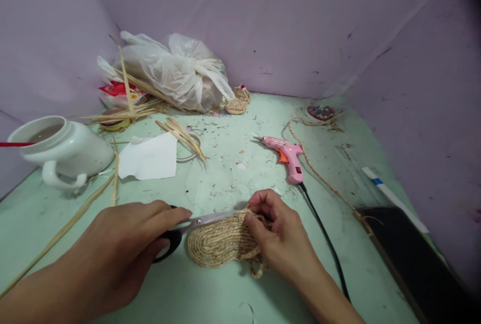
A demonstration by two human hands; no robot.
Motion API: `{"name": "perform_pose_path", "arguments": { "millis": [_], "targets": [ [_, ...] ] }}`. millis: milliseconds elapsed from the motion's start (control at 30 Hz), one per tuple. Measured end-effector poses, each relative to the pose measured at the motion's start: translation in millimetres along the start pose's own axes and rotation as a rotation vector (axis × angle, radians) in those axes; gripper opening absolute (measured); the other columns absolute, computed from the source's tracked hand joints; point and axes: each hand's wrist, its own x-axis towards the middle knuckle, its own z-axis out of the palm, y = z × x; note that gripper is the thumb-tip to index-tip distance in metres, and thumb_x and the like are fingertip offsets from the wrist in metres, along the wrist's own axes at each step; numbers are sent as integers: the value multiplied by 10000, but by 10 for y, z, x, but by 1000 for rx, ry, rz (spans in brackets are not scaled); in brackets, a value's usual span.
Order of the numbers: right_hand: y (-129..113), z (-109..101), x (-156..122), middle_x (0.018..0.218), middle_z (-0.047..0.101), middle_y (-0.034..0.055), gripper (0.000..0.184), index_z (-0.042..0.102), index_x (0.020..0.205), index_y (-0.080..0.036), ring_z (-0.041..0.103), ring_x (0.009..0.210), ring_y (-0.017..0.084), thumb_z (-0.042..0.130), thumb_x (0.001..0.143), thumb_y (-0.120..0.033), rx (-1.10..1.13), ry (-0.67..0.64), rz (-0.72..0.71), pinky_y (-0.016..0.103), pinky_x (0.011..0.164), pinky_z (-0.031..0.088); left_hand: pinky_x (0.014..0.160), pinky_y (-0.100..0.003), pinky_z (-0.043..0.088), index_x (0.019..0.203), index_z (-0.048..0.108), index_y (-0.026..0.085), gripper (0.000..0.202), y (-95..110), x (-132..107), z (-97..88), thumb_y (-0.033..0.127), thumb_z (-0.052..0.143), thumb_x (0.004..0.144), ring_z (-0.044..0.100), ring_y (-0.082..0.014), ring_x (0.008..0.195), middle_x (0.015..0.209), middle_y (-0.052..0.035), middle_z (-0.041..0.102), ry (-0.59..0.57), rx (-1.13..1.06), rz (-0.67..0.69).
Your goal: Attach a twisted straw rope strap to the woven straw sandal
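Note:
In the head view, a coiled sole of braided straw (214, 244) lies at the front middle of the table. My left hand (128, 244) is closed round the black handles of a pair of scissors (199, 220). The blades reach rightward along the sole's far edge, their tips close to my right fingertips. My right hand (276, 226) pinches the right end of the sole between thumb and fingers, covering part of it. A short loop of braid hangs from the sole beneath that hand.
A pink glue gun (287, 156) lies behind my right hand, its black cord running forward. A white mug (63, 153) stands left. White paper (148, 158), straw strips (184, 138) and a tied plastic bag (176, 73) lie behind. At right are a black phone (409, 259) and a long braid (323, 183).

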Motion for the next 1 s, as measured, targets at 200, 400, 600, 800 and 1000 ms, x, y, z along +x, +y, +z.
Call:
{"name": "perform_pose_path", "arguments": {
  "millis": [200,400,600,800,1000],
  "targets": [
    [-41,8,-19,675,563,-21,68,465,811,-205,523,555,109,493,756,-176,11,-9,8,221,497,387,581,-331,377,1067,599,315,514,68,18,-31,52,376,686,539,-201,625,832,-43,629,-74,267,91],
    [-34,21,-23,677,568,-17,76,464,810,-206,524,561,112,500,753,-171,-24,-4,-12,219,495,376,613,-345,408,1104,591,328,607,82,30,2,44,413,598,522,-201,626,848,-51,634,-38,320,118],
    [-42,16,-40,703,583,-17,75,453,833,-221,545,599,127,479,774,-181,-57,-29,-18,230,504,382,590,-340,409,1101,599,341,624,114,67,-18,23,374,613,537,-207,600,808,-39,637,-42,344,129],
    [-81,-1,-52,744,619,10,77,481,861,-209,572,630,138,470,790,-180,-68,-81,-48,245,544,420,551,-338,412,1107,581,288,601,151,92,-62,31,372,606,561,-213,565,769,-41,638,-177,314,129],
    [-116,-22,-66,885,646,59,277,570,1039,-192,606,786,188,499,789,-289,37,-101,50,320,689,468,477,-308,377,1142,525,279,624,195,28,-47,1,371,605,584,-210,542,728,-21,627,-231,222,85]
  ]
}}
